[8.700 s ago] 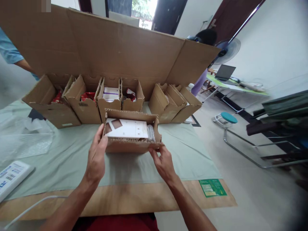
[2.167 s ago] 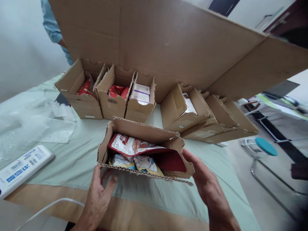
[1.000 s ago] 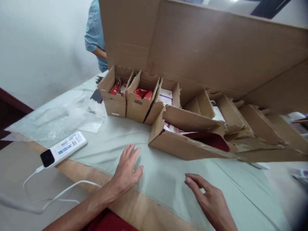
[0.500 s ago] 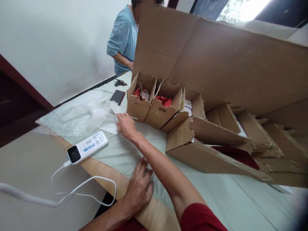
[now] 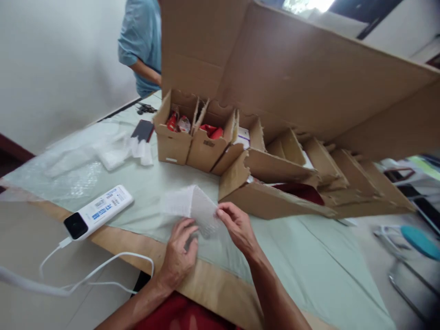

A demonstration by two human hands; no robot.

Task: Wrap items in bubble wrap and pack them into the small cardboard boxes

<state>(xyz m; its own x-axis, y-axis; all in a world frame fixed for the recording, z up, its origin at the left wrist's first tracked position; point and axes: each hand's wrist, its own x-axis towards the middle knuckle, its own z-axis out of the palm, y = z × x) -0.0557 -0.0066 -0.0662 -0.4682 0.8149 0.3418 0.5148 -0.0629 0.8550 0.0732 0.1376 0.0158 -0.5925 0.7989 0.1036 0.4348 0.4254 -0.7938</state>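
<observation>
A small piece of bubble wrap (image 5: pixel 202 208), whitish and folded with a crease down its middle, is raised a little over the cloth and partly blurred. My right hand (image 5: pixel 237 224) pinches its right edge between thumb and fingers. Just below the left part of the wrap is my left hand (image 5: pixel 180 247), fingers curved and thumb apart, holding nothing; whether its fingertips touch the wrap is unclear. More bubble wrap (image 5: pixel 79 165) lies in a loose heap on the left of the table.
Open cardboard bins (image 5: pixel 206 149) hold red packets, backed by a tall cardboard panel (image 5: pixel 292 68). A white power bank (image 5: pixel 99 211) with a cable lies at the table's front edge. Behind are a dark flat box (image 5: pixel 142 130), scissors (image 5: pixel 146 108) and a person in blue (image 5: pixel 140 41).
My right hand has come back from the heap towards me and to the right, bringing a piece of bubble wrap. My left hand stays near the table's front edge. The view has turned right.
</observation>
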